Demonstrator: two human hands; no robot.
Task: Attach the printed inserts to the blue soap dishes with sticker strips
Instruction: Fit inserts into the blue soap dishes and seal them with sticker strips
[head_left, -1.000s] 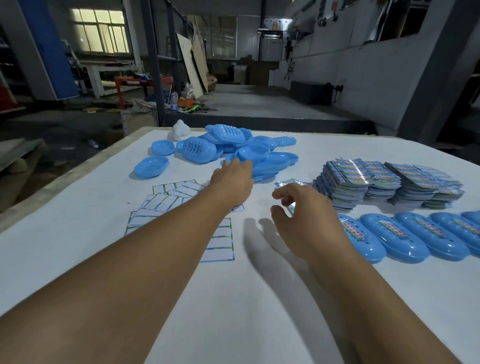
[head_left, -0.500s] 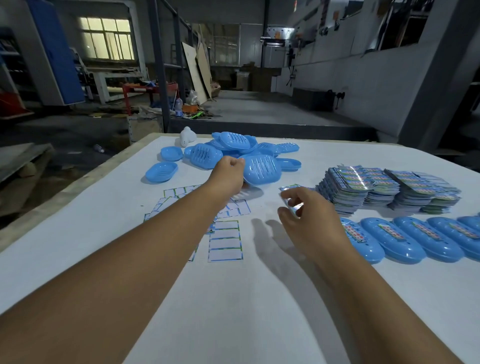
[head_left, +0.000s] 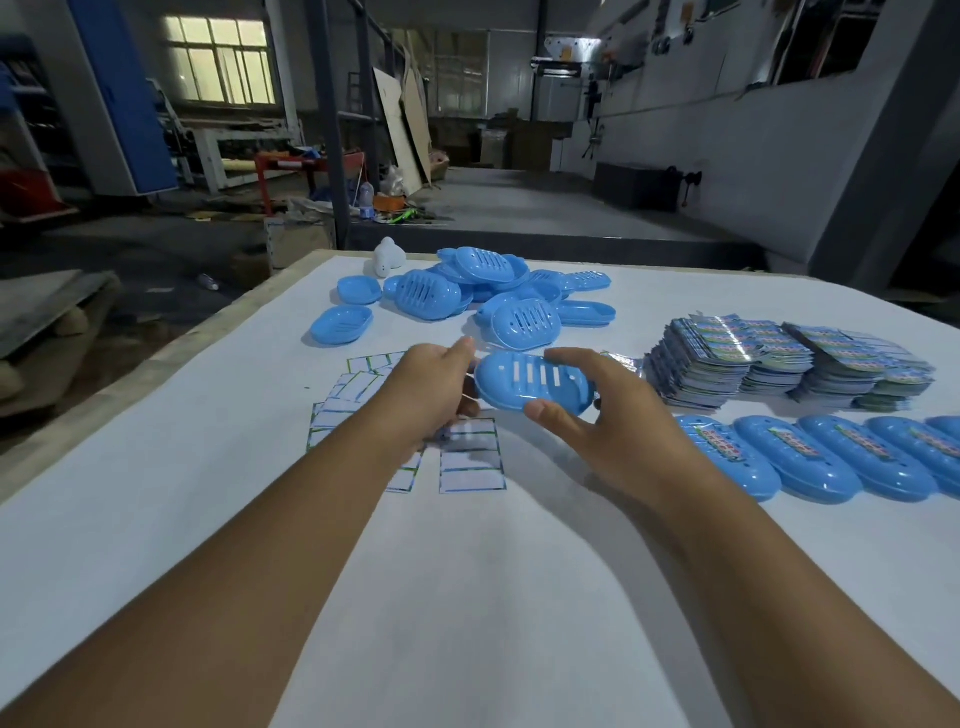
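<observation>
Blue plastic fills the middle of the view: one oval soap dish (head_left: 535, 382), turned so its slotted bottom faces up, is held above the bench (head_left: 467, 597) between both hands. The left hand (head_left: 434, 387) takes its left end, thumb on top and fingers curled beneath; the right hand (head_left: 602, 415) has its grip round the right end, forefinger over the far rim and thumb on the near rim. Whether anything lies inside the held dish cannot be told.

Beyond it sits a loose heap of dishes (head_left: 483, 291), some nested, some upside down and showing rows of slots; two shallow ones lie open and apart at the heap's left. A small white object (head_left: 388, 255) stands at the far edge. To the right, thick stacks of printed inserts (head_left: 779, 364) are glossy and fanned, and one more glossy piece (head_left: 621, 362) shows just behind the right hand's fingers. In front of the stacks a row of finished dishes (head_left: 831, 457) lies bottom up, side by side, each with a colourful insert stuck along its back.

Under the left hand, flat sheets of sticker strips (head_left: 470, 462) are spread, white rectangles with dark borders, overlapping. The bench is covered in pale, matte sheeting, with a wide bare stretch in front of the arms; its wooden left edge runs diagonally towards the far corner.
</observation>
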